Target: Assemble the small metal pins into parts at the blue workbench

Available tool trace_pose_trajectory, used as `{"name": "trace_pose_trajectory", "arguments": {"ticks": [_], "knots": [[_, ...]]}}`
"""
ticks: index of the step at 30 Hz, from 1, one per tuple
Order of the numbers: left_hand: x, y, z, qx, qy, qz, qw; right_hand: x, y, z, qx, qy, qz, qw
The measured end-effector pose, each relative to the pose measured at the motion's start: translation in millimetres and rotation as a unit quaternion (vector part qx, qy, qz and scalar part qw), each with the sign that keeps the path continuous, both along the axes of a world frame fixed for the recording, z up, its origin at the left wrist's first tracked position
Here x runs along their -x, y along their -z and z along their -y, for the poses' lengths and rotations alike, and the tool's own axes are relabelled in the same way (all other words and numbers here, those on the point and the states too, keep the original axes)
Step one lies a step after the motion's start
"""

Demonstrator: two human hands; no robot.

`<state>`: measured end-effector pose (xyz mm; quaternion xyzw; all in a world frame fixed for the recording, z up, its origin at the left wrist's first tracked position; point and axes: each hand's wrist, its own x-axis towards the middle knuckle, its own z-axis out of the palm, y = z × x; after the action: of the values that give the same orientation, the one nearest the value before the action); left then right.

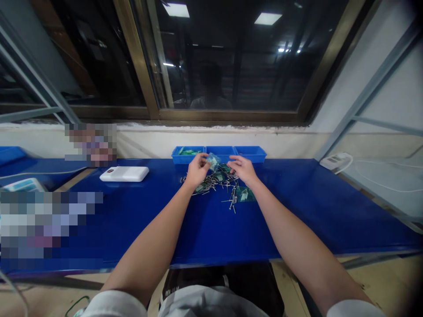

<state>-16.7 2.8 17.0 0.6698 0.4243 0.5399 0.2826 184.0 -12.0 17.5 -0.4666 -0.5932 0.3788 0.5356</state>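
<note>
My left hand (198,171) pinches a small clear bluish-green plastic bag (213,161) between thumb and fingers, raised just above the pile. To the right of that bag, my right hand (243,169) hovers with its fingers apart and curved, and I see nothing held in it. Below both hands spreads a heap of long metal screws (206,184), with several small green bags mixed in. Another greenish bag (245,194), with pale pieces inside, lies flat under my right wrist. Some loose screws (232,203) trail toward me from the heap.
Behind the heap stands a blue three-compartment bin (218,153); green packets (187,152) lie in its left compartment. A white power bank (124,174) rests left on the blue table (211,237). A white power strip (336,161) with a cable sits far right, beneath metal struts.
</note>
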Motion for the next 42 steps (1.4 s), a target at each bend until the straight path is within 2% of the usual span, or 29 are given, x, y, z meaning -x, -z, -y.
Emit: {"name": "trace_pose_trajectory", "arguments": {"ticks": [4, 7, 10, 13, 15, 18, 21, 23, 25, 28, 32, 35, 38, 42], "knots": [[17, -14.2, -16, -0.018, -0.095, 0.055, 0.994, -13, 3.1, -8, 0.005, 0.031, 0.042, 0.999], [29, -30.1, -36, -0.009, -0.155, 0.042, 0.987, -23, 4.4, -14, -0.009, 0.075, 0.076, 0.994], [38, -45.8, -54, 0.047, -0.204, -0.039, 0.977, -37, 1.7, -16, -0.019, 0.143, 0.115, 0.983], [47, -51.4, -53, 0.086, -0.262, -0.165, 0.947, -54, -2.6, -14, 0.019, 0.207, 0.17, 0.963], [58, -45.1, -41, 0.057, -0.26, -0.22, 0.938, -65, -3.5, -12, 0.047, 0.242, 0.201, 0.948], [81, -22.6, -19, 0.03, -0.166, -0.292, 0.941, -73, 1.0, -11, 0.082, 0.251, 0.234, 0.936], [102, 1.8, -4, 0.08, -0.081, -0.391, 0.913, -68, 9.4, -11, 0.12, 0.192, 0.297, 0.928], [106, 12.5, 1, 0.095, -0.046, -0.439, 0.893, -58, 14.2, -11, 0.127, 0.147, 0.354, 0.915], [99, 17.7, 5, 0.1, -0.035, -0.464, 0.88, -44, 17.2, -10, 0.123, 0.104, 0.401, 0.902], [69, 19.5, 12, 0.089, -0.005, -0.468, 0.879, -19, 18.8, -6, 0.115, 0.052, 0.43, 0.894], [15, 20.6, 24, 0.072, 0.03, -0.448, 0.891, 9, 19.2, 1, 0.108, 0.061, 0.433, 0.893], [-15, 20.7, 29, 0.053, 0.033, -0.438, 0.897, 16, 16.9, 4, 0.096, 0.072, 0.423, 0.898], [-23, 17.7, 27, 0.047, 0.015, -0.423, 0.905, 8, 12.0, 3, 0.085, 0.097, 0.413, 0.901], [-11, 11.5, 17, 0.035, -0.023, -0.406, 0.913, -7, 7.8, -5, 0.075, 0.124, 0.435, 0.889]]}}
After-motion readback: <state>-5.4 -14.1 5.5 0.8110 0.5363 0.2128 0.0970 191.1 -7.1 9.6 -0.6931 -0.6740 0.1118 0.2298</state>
